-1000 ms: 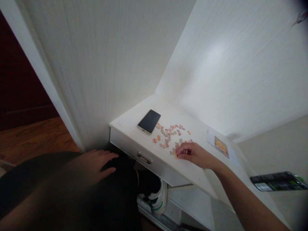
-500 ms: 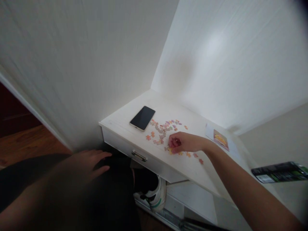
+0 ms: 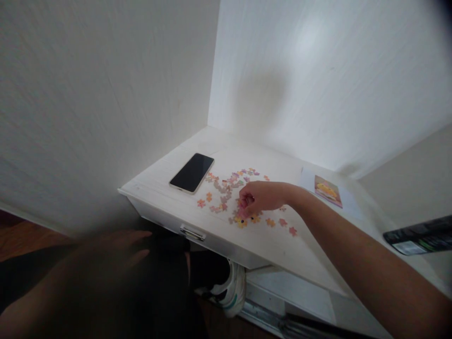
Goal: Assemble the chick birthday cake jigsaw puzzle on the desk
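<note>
My right hand (image 3: 262, 196) is low over the white tabletop, its fingers pinched together on a puzzle piece mostly hidden by them. The fingertips are down beside yellow puzzle pieces (image 3: 241, 223), some of which bear dark dots. More loose puzzle pieces (image 3: 223, 187), pink, orange, greyish and purple, lie scattered around and behind the hand. My left hand (image 3: 115, 247) rests on my dark-clothed leg, away from the table; it is dim and blurred, with its fingers stretched out.
A phone (image 3: 192, 173) with a dark screen lies left of the pieces. To the right is a sheet with a printed picture (image 3: 327, 190). A black can-like container (image 3: 420, 237) is at the right edge. Walls border the table (image 3: 155, 181); a drawer handle (image 3: 192, 232) projects in front.
The view has shifted, so the table and phone appear farther left. My right hand stays low over the pieces, and more yellow ones show under its fingertips. My left hand still rests.
</note>
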Motion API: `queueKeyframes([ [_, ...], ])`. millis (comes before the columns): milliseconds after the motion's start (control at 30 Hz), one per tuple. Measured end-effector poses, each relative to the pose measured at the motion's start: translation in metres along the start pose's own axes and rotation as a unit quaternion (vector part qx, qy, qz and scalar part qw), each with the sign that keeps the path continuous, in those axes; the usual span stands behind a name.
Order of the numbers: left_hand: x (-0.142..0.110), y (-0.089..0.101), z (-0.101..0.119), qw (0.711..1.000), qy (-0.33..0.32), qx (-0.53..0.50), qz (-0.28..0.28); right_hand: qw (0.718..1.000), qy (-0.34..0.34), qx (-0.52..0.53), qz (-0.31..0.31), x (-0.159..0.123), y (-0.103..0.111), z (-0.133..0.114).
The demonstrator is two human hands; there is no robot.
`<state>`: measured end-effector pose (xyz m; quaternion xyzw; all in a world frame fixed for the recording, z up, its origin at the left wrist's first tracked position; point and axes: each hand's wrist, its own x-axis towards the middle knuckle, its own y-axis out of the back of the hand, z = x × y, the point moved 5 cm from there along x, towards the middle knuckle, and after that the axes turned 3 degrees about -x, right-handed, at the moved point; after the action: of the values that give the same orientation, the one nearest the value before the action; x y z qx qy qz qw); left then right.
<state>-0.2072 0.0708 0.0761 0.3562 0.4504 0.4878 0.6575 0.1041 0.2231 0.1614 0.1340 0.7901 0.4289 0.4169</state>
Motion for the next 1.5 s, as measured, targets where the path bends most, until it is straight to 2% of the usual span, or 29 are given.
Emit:
queueKeyframes([
  [167,0.004,0.003,0.012,0.998,0.043,0.007,-0.042,0.995,-0.006,0.021,0.092,-0.013,-0.006,0.007],
  [267,0.005,0.002,0.015,0.997,0.042,0.02,-0.066,0.99,-0.042,0.066,0.117,-0.015,-0.018,0.015],
  [400,0.005,-0.006,0.012,0.994,0.064,0.053,-0.074,0.982,-0.032,0.137,0.125,-0.014,-0.025,0.019],
  [533,0.008,-0.013,0.02,0.997,0.011,0.062,-0.045,0.977,-0.013,0.156,0.143,-0.016,-0.021,0.019],
  [667,0.005,-0.014,0.029,0.996,-0.033,0.064,-0.045,0.973,-0.03,0.128,0.19,-0.015,-0.022,0.024],
  [733,0.001,-0.009,0.035,0.996,-0.072,0.045,-0.018,0.968,-0.035,0.113,0.219,-0.014,-0.026,0.025],
  [800,-0.003,-0.001,0.042,0.99,-0.134,0.021,0.042,0.963,-0.035,0.107,0.246,-0.012,-0.028,0.025],
  [900,-0.01,0.013,0.056,0.965,-0.223,0.009,0.136,0.951,-0.027,0.112,0.286,-0.012,-0.022,0.025],
  [1000,-0.013,0.027,0.074,0.944,-0.27,0.037,0.188,0.915,-0.044,0.113,0.386,-0.023,0.001,0.039],
  [1100,-0.012,0.05,0.101,0.921,-0.302,0.08,0.233,0.841,-0.118,0.098,0.519,-0.044,0.025,0.074],
  [1167,-0.006,0.067,0.12,0.916,-0.31,0.102,0.235,0.813,-0.152,0.097,0.553,-0.052,0.03,0.1],
  [1267,0.01,0.085,0.146,0.914,-0.324,0.135,0.202,0.819,-0.156,0.13,0.537,-0.049,0.025,0.132],
  [1367,0.026,0.092,0.173,0.891,-0.377,0.165,0.191,0.844,-0.119,0.152,0.501,-0.039,0.018,0.146],
  [1433,0.034,0.085,0.19,0.871,-0.429,0.159,0.177,0.866,-0.082,0.17,0.462,-0.033,0.014,0.148],
  [1500,0.04,0.071,0.204,0.852,-0.48,0.144,0.149,0.89,-0.047,0.183,0.414,-0.03,0.011,0.147],
])
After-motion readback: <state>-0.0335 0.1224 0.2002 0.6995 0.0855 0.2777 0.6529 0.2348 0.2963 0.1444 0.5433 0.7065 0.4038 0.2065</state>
